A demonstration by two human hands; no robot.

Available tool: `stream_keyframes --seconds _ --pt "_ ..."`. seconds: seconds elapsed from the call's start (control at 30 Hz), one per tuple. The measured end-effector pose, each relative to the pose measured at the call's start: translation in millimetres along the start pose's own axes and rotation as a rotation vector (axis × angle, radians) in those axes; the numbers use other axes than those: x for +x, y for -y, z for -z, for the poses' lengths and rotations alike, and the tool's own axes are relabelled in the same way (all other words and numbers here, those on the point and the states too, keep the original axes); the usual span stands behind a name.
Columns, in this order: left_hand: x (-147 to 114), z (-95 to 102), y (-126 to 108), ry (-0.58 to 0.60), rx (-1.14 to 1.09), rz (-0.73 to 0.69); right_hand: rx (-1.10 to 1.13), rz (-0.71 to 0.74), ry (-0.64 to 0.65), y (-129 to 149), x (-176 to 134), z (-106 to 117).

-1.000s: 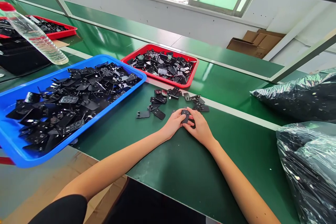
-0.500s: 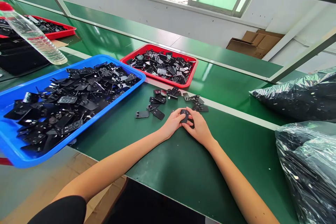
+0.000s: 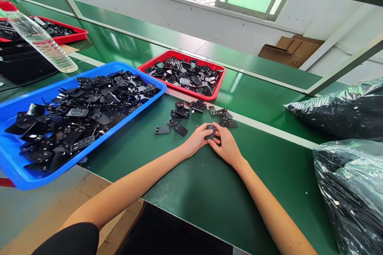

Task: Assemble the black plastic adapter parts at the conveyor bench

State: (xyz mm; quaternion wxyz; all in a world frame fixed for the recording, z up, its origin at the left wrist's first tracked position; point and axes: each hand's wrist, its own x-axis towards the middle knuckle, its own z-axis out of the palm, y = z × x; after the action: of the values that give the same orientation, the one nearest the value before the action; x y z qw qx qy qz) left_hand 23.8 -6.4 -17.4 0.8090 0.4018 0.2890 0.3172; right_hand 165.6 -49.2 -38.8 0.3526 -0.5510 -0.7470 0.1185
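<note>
Above the green tabletop, both of my hands meet around a small black plastic plate (image 3: 210, 132). My left hand (image 3: 196, 140) pinches its left side, thumb on the upper face. From the other side my right hand (image 3: 226, 143) grips it with bent fingers. Another dark piece (image 3: 218, 140) shows by the right fingers; whether it is separate I cannot tell. Just beyond the hands lie several loose black plates, among them a flat one (image 3: 162, 130) with small prongs and another (image 3: 180, 129) beside it. Farther right is a small heap (image 3: 226, 117) of similar parts.
A large blue tray (image 3: 119, 125) full of black parts stands at left, overhanging the table edge. Behind it is a red tray (image 3: 222, 83) of smaller parts. Clear plastic bags (image 3: 350, 191) of black pieces sit at right. A water bottle (image 3: 42, 40) leans at far left.
My fingers have shifted slightly on the black plate, and its tilt differs a little. Both arms stay almost in place.
</note>
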Motion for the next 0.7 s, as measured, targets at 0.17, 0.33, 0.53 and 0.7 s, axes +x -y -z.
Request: stream_keyframes --seconds 0.17,0.33,0.53,0.7 --pt "-0.8 -1.1 -2.5 0.004 -0.001 0.013 0.002 -0.004 -0.003 0.3 0.5 -0.5" --pt "-0.9 -2.2 -3.9 -0.002 0.016 0.013 0.003 -0.010 -0.004 1.7 1.2 1.0" --pt "-0.5 -2.2 -3.4 -0.010 0.018 0.000 0.022 -0.018 -0.002 2.0 2.1 2.1" --pt "1.4 3.5 -4.7 0.056 -0.071 0.024 0.037 -0.031 -0.011 -0.2 1.8 1.1"
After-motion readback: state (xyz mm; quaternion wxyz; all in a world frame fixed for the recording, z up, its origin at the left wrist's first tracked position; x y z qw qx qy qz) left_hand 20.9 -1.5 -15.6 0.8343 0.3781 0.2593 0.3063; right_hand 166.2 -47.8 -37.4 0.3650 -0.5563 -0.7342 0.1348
